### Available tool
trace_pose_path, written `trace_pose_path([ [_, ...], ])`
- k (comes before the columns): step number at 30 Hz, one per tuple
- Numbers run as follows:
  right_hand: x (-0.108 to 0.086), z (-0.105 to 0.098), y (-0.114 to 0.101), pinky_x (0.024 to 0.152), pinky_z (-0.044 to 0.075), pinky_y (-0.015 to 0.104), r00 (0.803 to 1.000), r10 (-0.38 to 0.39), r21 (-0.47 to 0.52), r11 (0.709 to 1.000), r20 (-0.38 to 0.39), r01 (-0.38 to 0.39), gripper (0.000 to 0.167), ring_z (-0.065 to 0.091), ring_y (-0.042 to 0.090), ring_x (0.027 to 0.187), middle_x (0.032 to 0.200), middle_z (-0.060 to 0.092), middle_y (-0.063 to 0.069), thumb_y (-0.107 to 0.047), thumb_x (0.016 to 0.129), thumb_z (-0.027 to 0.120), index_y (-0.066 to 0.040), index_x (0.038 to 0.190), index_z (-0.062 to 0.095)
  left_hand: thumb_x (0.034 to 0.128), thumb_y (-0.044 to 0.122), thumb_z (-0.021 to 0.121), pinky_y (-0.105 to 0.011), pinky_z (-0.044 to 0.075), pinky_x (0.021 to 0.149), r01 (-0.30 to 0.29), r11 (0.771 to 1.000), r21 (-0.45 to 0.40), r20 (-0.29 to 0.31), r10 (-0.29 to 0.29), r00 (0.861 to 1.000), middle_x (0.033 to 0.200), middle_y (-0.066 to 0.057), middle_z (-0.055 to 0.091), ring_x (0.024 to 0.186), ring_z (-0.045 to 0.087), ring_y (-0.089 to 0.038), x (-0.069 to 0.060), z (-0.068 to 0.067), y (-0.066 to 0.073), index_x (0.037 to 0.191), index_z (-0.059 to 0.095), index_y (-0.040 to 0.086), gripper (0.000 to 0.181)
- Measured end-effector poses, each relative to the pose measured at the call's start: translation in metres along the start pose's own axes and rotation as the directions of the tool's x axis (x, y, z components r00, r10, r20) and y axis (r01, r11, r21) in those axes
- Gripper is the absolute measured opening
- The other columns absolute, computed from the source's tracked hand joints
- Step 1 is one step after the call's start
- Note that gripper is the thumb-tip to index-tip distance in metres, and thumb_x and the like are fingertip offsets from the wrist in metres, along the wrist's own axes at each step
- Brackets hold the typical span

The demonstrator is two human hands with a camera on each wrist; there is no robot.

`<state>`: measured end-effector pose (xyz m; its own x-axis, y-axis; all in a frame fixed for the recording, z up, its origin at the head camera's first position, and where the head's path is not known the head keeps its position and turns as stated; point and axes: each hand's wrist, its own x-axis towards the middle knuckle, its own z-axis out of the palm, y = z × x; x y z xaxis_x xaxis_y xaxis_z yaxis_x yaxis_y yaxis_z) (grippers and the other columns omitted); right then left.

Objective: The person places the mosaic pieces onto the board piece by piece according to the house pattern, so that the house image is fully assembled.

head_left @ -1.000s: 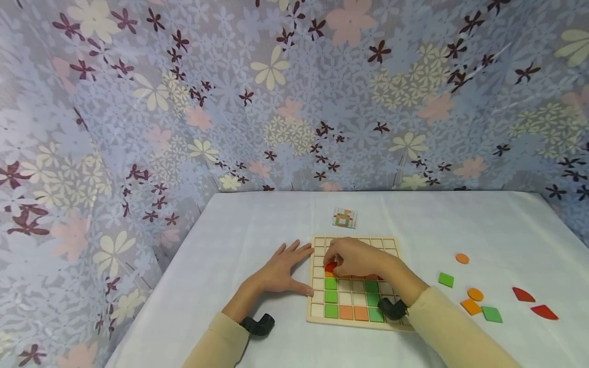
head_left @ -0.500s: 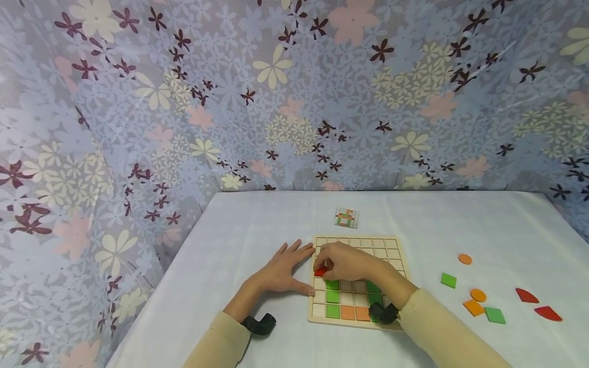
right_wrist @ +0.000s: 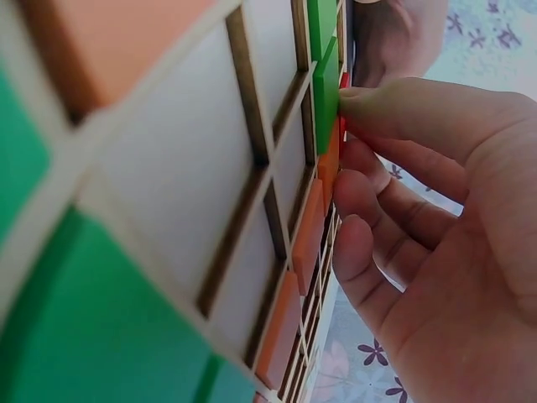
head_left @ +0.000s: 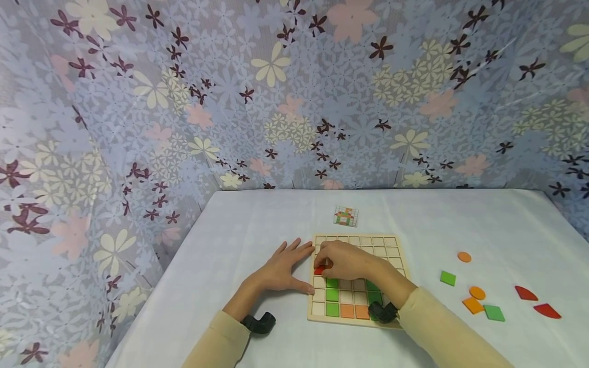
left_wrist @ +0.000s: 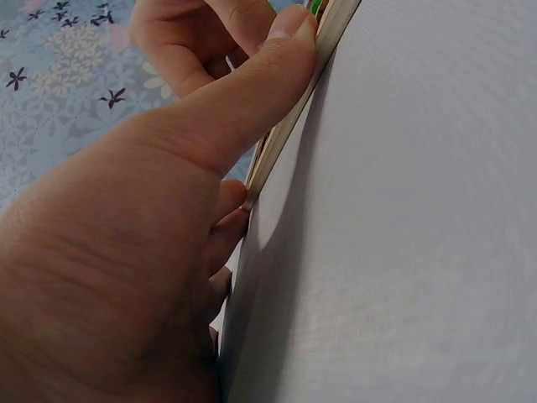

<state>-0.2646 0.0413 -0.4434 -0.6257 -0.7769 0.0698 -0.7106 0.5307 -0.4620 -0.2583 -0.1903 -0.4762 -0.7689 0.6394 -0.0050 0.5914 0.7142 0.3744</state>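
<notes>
A wooden grid board point(head_left: 317, 319) lies on the white cloth, with green and orange tiles set in its cells. My right hand point(head_left: 347, 260) is over its left part, thumb and fingertips pinching a red piece point(head_left: 319, 271) at a cell by the left edge. In the right wrist view the hand point(right_wrist: 470, 193) is beside a green tile point(right_wrist: 325, 96), and only a sliver of red shows at the thumb tip. My left hand point(head_left: 280, 271) lies spread on the cloth, its thumb and fingertips touching the board's left edge; the left wrist view shows its thumb point(left_wrist: 243, 101) along that edge.
A small pattern card point(head_left: 345, 216) lies behind the board. Loose pieces are to the right: orange circles point(head_left: 464, 257), an orange square point(head_left: 473, 305), green pieces point(head_left: 448, 278) and two red quarter-circle pieces point(head_left: 525, 293). A flowered cloth hangs behind the table.
My right hand has shifted left with the red piece, from the second column to the leftmost one. The left hand has stayed in place.
</notes>
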Motion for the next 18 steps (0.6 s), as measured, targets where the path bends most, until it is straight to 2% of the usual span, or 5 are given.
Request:
trace_pose_path([
  [7, -0.007, -0.003, 0.001, 0.066, 0.046, 0.027, 1.0, 0.019, -0.018, 1.0, -0.003, -0.019, 0.02, 0.052, 0.007, 0.073, 0.091, 0.058, -0.008, -0.02, 0.085, 0.072, -0.014, 0.105, 0.074, 0.0684, 0.076, 0.065, -0.047, 0.001, 0.116, 0.004, 1.0, -0.002, -0.001, -0.004, 1.0, 0.157, 0.009, 0.021, 0.146, 0.005, -0.019, -0.001, 0.001, -0.001, 0.153, 0.027, 0.022, 0.108],
  [18, -0.043, -0.015, 0.018, 0.068, 0.049, 0.025, 0.998, 0.028, 0.027, 0.999, -0.049, -0.027, 0.018, 0.054, 0.006, 0.076, 0.092, 0.058, -0.009, -0.018, 0.087, 0.072, -0.015, 0.106, 0.073, 0.0682, 0.074, 0.068, -0.046, 0.001, 0.116, 0.014, 1.0, -0.002, -0.005, -0.014, 1.0, 0.157, 0.008, 0.021, 0.146, 0.006, -0.02, -0.001, 0.001, 0.001, 0.153, 0.028, 0.022, 0.107],
])
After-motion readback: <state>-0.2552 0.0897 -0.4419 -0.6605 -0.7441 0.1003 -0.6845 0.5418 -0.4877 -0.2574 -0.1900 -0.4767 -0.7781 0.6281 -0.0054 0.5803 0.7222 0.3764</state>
